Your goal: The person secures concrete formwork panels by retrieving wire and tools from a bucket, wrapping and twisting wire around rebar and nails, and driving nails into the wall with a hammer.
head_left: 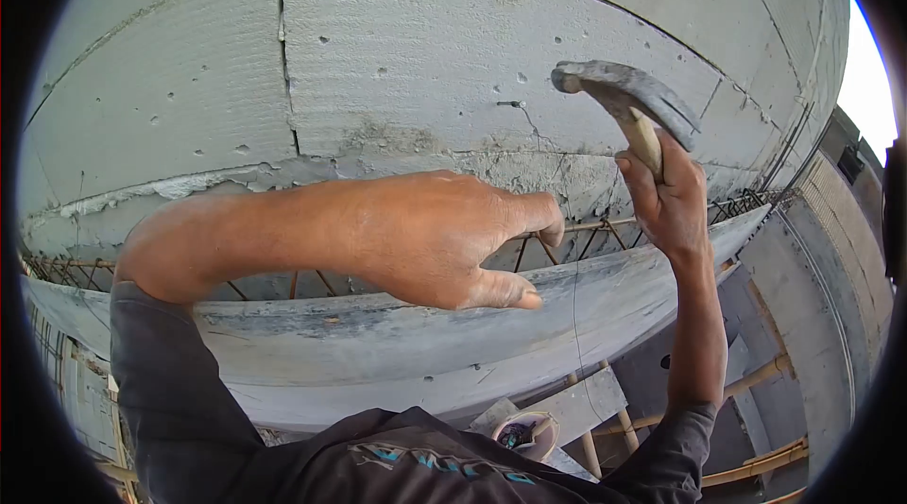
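Observation:
My right hand (669,185) is wrapped round the wooden handle of a claw hammer (628,93), its metal head raised in front of the block wall (406,41). My left hand (472,239) reaches across the middle, fingers apart and nothing in them, over the rusty rebar lattice (600,238). Above it a nail (511,104) sticks out of the wall, with a thin wire hanging from it. Below the rebar runs a long grey formwork board (378,343).
A bucket (540,433) with things inside stands low at the centre, beside boards and bamboo poles (756,376). More vertical rebar (792,145) and a concrete wall (803,287) are at the right.

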`<state>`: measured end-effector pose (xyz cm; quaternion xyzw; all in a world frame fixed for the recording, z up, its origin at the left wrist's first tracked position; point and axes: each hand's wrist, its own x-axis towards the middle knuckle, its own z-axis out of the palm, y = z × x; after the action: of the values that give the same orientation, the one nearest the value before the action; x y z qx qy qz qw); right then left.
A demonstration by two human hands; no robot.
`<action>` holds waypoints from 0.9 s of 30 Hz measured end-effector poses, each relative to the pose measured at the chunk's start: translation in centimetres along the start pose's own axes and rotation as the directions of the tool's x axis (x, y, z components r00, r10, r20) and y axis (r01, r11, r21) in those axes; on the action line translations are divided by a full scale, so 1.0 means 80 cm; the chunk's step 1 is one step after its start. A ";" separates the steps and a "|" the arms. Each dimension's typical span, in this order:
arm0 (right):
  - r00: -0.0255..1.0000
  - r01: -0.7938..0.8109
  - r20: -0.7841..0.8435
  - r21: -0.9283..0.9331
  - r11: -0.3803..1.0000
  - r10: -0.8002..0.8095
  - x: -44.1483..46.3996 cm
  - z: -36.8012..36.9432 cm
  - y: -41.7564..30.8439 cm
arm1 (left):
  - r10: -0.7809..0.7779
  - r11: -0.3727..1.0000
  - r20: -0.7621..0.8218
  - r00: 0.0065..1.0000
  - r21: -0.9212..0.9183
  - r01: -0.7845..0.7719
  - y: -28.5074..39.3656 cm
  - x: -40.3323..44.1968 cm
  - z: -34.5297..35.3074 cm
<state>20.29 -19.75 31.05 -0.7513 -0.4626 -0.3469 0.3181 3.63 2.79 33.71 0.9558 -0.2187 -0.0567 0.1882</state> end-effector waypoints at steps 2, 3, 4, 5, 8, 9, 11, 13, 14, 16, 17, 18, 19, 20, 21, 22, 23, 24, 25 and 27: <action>0.976 0.143 -0.216 0.543 0.828 -0.027 -0.010 -0.002 0.009 | 0.211 0.976 -0.097 0.973 0.076 -0.205 -0.018 0.014 0.034; 0.932 0.322 -0.348 0.664 0.675 -0.102 -0.006 0.005 0.007 | 0.315 0.946 -0.136 0.939 0.119 -0.300 -0.027 0.021 0.046; 0.864 0.486 -0.483 0.729 0.482 -0.140 0.000 0.013 0.003 | 0.286 0.956 -0.122 0.950 0.097 -0.276 -0.027 0.026 0.047; 0.819 0.537 -0.417 0.312 0.784 -0.395 0.001 0.013 0.021 | 0.260 0.964 -0.107 0.960 0.081 -0.253 -0.026 0.031 0.046; 0.978 0.113 0.186 -0.108 0.988 -0.092 0.004 0.041 0.040 | 0.241 0.970 -0.145 0.960 0.062 -0.234 -0.031 0.038 0.058; 0.990 0.035 0.141 -0.104 0.994 -0.020 -0.004 0.034 0.037 | 0.252 0.967 -0.155 0.955 0.071 -0.243 -0.034 0.041 0.059; 1.000 -0.004 0.000 0.092 0.996 0.003 0.006 0.010 0.019 | 0.280 0.959 -0.173 0.944 0.091 -0.267 -0.037 0.041 0.060; 0.974 0.183 -0.221 0.616 0.766 -0.055 0.001 0.004 0.019 | 0.283 0.958 -0.179 0.942 0.095 -0.270 -0.042 0.041 0.064; 0.918 0.347 -0.388 0.694 0.631 -0.078 0.006 0.008 0.005 | 0.279 0.960 -0.174 0.944 0.086 -0.268 -0.046 0.043 0.070; 0.796 0.590 -0.527 0.564 0.578 -0.298 0.015 0.039 0.038 | 0.271 0.962 -0.162 0.949 0.088 -0.260 -0.048 0.045 0.074; 0.934 0.350 -0.164 0.231 0.908 -0.318 0.007 0.050 0.051 | 0.267 0.962 -0.162 0.950 0.097 -0.254 -0.047 0.046 0.076; 0.977 0.168 0.169 -0.254 0.952 -0.128 0.001 0.056 0.058 | 0.260 0.963 -0.164 0.951 0.109 -0.245 -0.045 0.047 0.079; 0.978 0.034 0.208 -0.110 0.993 -0.010 0.005 0.053 0.044 | 0.258 0.964 -0.145 0.955 0.110 -0.243 -0.043 0.044 0.082; 0.994 0.033 0.108 -0.037 0.999 -0.029 0.004 0.039 0.033 | 0.269 0.960 -0.133 0.954 0.116 -0.254 -0.039 0.045 0.083; 0.998 0.064 -0.002 0.040 0.997 -0.064 0.012 0.027 0.023 | 0.273 0.957 -0.138 0.952 0.137 -0.255 -0.038 0.046 0.078; 0.993 0.083 -0.096 0.123 0.989 -0.071 0.007 0.022 0.015 | 0.262 0.960 -0.116 0.958 0.135 -0.246 -0.038 0.045 0.081; 0.971 0.193 -0.216 0.441 0.877 -0.105 0.006 0.019 0.013 | 0.252 0.961 -0.104 0.962 0.146 -0.236 -0.038 0.047 0.079; 0.937 0.314 -0.336 0.689 0.653 -0.096 0.008 0.018 0.013 | 0.242 0.961 -0.093 0.966 0.157 -0.226 -0.039 0.049 0.076; 0.878 0.462 -0.444 0.683 0.566 -0.182 0.013 0.029 0.021 | 0.241 0.961 -0.093 0.966 0.164 -0.224 -0.040 0.049 0.077; 0.911 0.404 -0.298 0.507 0.761 -0.284 0.015 0.053 0.043 | 0.247 0.957 -0.094 0.964 0.182 -0.227 -0.040 0.050 0.078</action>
<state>24.84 -17.06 29.10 -0.4873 -0.6390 -0.3237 0.4994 7.27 1.57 26.61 0.9368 -0.3246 0.0407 0.1239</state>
